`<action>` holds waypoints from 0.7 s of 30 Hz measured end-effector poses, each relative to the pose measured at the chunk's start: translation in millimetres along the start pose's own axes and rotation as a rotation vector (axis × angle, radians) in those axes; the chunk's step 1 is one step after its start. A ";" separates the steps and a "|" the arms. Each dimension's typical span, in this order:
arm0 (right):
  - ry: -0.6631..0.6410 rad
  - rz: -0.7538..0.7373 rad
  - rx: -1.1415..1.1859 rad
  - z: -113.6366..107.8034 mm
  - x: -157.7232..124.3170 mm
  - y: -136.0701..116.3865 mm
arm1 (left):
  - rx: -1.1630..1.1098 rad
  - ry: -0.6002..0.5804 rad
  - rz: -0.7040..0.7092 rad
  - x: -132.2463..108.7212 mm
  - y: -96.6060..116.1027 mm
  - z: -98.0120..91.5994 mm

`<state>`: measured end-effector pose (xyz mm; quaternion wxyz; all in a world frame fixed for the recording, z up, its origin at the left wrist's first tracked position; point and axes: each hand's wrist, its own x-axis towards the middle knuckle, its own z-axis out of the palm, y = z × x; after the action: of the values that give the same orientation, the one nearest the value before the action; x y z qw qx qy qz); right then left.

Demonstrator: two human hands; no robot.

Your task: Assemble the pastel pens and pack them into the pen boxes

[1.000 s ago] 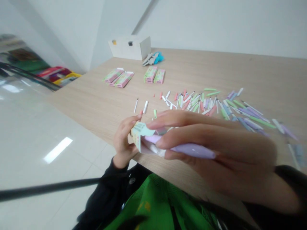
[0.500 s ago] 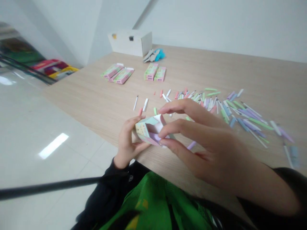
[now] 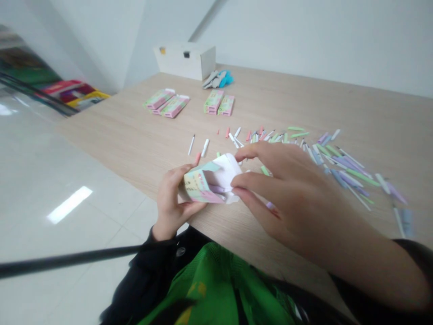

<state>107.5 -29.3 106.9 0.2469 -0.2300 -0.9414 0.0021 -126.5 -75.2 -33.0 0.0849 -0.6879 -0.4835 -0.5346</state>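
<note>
The table [image 3: 122, 135] has a flat top of pale wood colour. At its far end stands a white rectangular box [image 3: 184, 63], and just beside it lies a crumpled grey and blue soft bundle [image 3: 218, 79]. Nearer are two groups of pink-and-green flat cardboard boxes [image 3: 174, 107]. To the right, many slim pen pieces [image 3: 363, 177], white, green, purple, blue and coral, are scattered loosely. A thin white dark-tipped rod [image 3: 191, 145] lies apart, near a short white cylinder [image 3: 205, 148].

Pen parts [image 3: 362, 177] on table [image 3: 287, 95], boxes [image 3: 175, 107] behind left, carton [image 3: 184, 63] beyond
</note>
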 end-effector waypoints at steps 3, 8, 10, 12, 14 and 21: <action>-0.033 -0.024 0.070 -0.4 -0.4 2.3 | 0.026 -0.027 0.050 2.7 -2.0 -9.1; 0.031 0.017 0.152 -1.4 -17.8 12.1 | 0.253 0.003 -0.060 16.5 -38.5 -34.0; 0.014 0.051 0.193 -1.1 -31.9 18.2 | 0.323 -0.016 -0.130 27.6 -66.3 -42.4; -0.018 0.102 0.220 -0.7 -48.3 23.6 | 0.383 -0.050 -0.189 42.3 -98.9 -47.5; -0.046 0.158 0.233 -0.2 -64.9 27.4 | 0.449 -0.120 -0.274 59.5 -132.8 -49.4; -0.023 0.320 0.240 4.9 -109.8 34.2 | 0.654 -0.448 -0.588 98.8 -224.1 -33.6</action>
<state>204.8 -45.8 47.6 0.2581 -0.3457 -0.8885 0.1560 -321.8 76.3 -28.0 0.0359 -0.5576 -0.8061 -0.1951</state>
